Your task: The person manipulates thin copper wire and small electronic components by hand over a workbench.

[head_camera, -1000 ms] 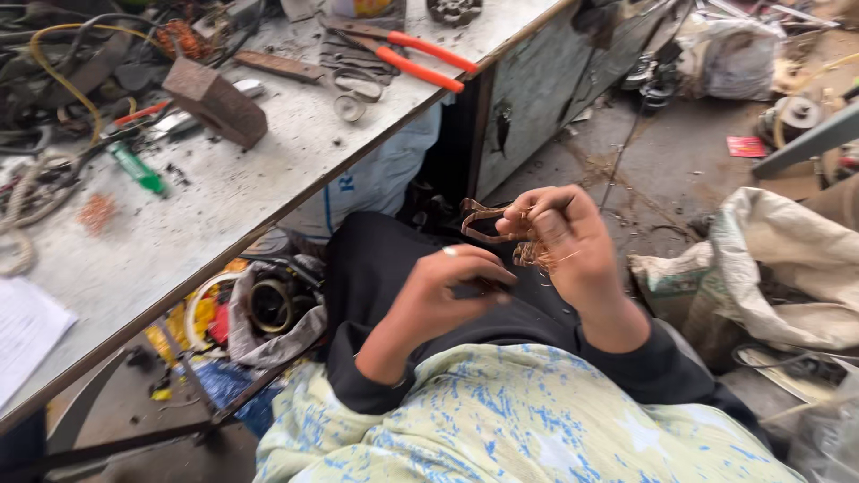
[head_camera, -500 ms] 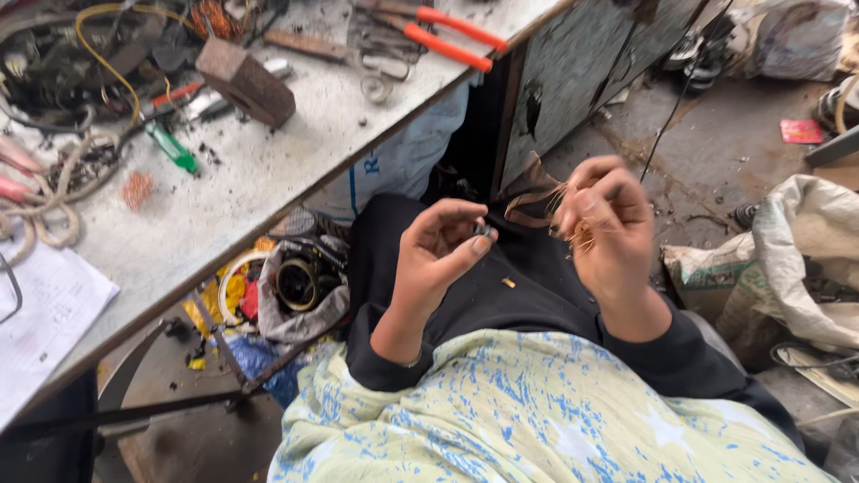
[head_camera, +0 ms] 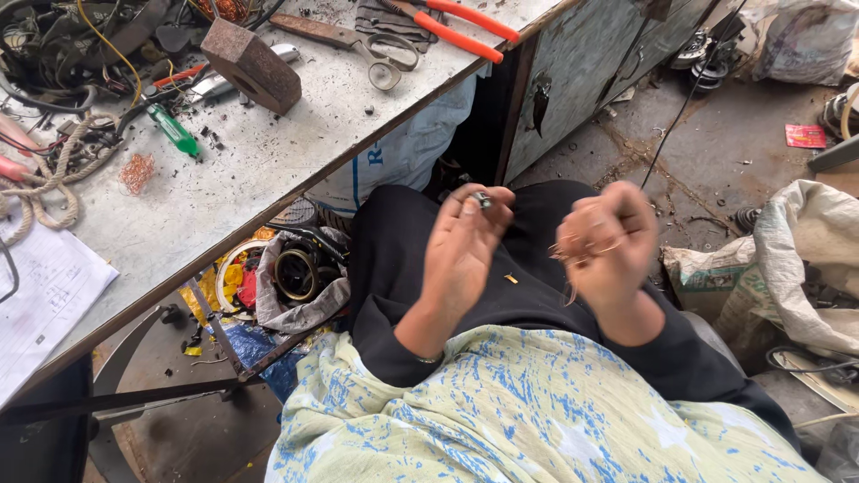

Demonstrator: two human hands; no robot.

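Observation:
My left hand (head_camera: 463,250) is raised over my lap, thumb and fingers pinching a small dark metal piece (head_camera: 482,199) at the fingertips. My right hand (head_camera: 606,243) is beside it, curled into a fist around thin copper wire (head_camera: 582,259); loose strands hang down below the fist. The two hands are apart, a hand's width between them. Below them lie my black trousers and a pale green and blue patterned garment (head_camera: 537,411).
A dirty grey workbench (head_camera: 250,170) stands at the left with a rusty metal block (head_camera: 250,63), scissors (head_camera: 380,58), orange-handled pliers (head_camera: 465,22), a green screwdriver (head_camera: 174,132), rope, cables and paper (head_camera: 45,295). Sacks (head_camera: 787,259) lie at the right, parts under the bench.
The hands have drawn apart. The brown wire loop held between them before is gone from between them; my right hand has closed on the wire and my left keeps the small piece.

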